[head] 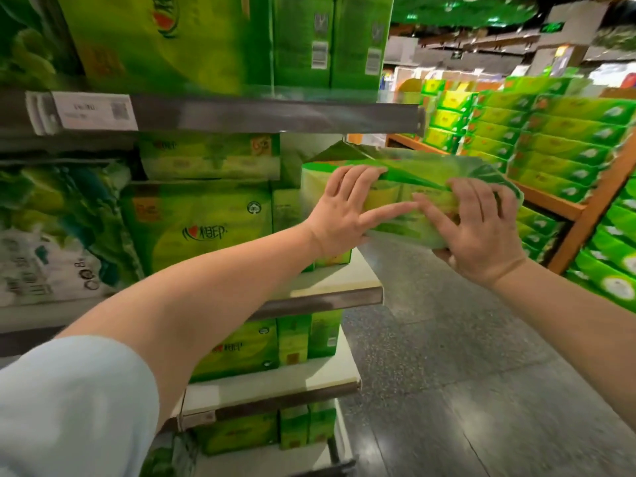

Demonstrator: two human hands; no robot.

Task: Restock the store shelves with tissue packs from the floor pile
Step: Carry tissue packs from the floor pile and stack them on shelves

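Tissue pack [423, 187] is held at the open right end of the middle shelf [347, 280], right hand [481, 228] clamped on its outer end with thumb beneath, left hand [347, 208] pressing flat-fingered on its near face. It looks only partway in, overhanging the aisle. Neighbouring packs [199, 222] already fill most of that shelf; the floor pile is out of view, so I cannot tell what remains.

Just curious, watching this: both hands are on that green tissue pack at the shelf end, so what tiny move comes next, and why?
Probably slide the tissue pack leftward onto the middle shelf. Both the left hand and right hand hold it, and much of it overhangs the aisle floor beyond the shelf's end.
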